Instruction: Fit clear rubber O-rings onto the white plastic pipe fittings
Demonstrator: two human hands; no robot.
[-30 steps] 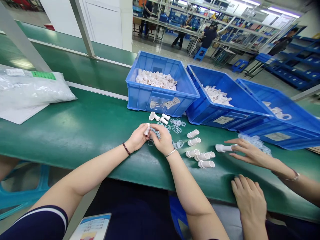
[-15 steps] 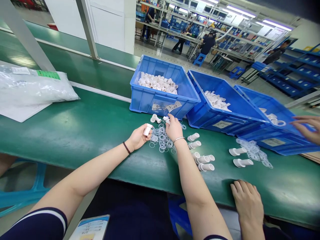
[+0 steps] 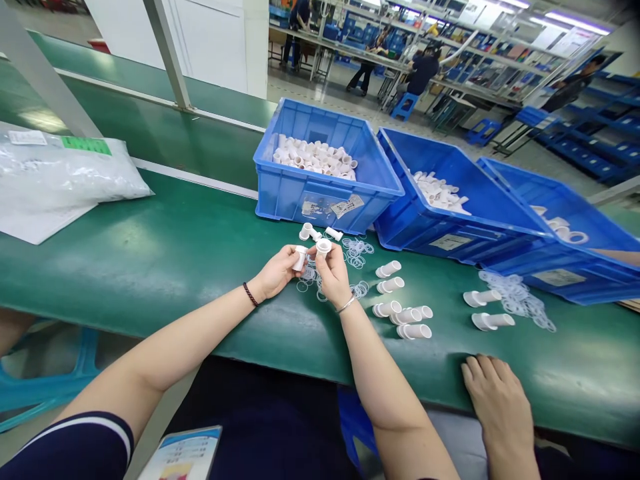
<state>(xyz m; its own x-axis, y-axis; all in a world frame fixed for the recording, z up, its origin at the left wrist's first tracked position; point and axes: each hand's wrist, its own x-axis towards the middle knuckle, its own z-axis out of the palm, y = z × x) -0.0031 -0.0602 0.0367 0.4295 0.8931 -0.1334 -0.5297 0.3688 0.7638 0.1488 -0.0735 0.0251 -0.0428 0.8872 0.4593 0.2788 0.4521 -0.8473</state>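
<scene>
My left hand (image 3: 278, 272) is closed around a white plastic pipe fitting (image 3: 300, 259). Close beside it, my right hand (image 3: 335, 275) grips a flanged white fitting (image 3: 323, 247), its round open end facing up toward me. The two fittings are almost side by side; whether they touch I cannot tell. Under and around my hands lie clear rubber rings (image 3: 357, 252) in a loose pile. Just beyond sit a few loose white fittings (image 3: 333, 234). To the right of my right wrist, several joined white fittings (image 3: 414, 331) lie on the green table.
Three blue bins (image 3: 327, 193) holding white parts line the table's far side. A co-worker's hand (image 3: 500, 403) rests at the right edge, near two fittings (image 3: 493, 321) and another ring pile (image 3: 517, 300). A clear plastic bag (image 3: 70, 167) lies at left.
My right hand has picked up a fitting from beyond the rings and brought it back beside the one in my left hand. The co-worker's other hand has moved into the right bin.
</scene>
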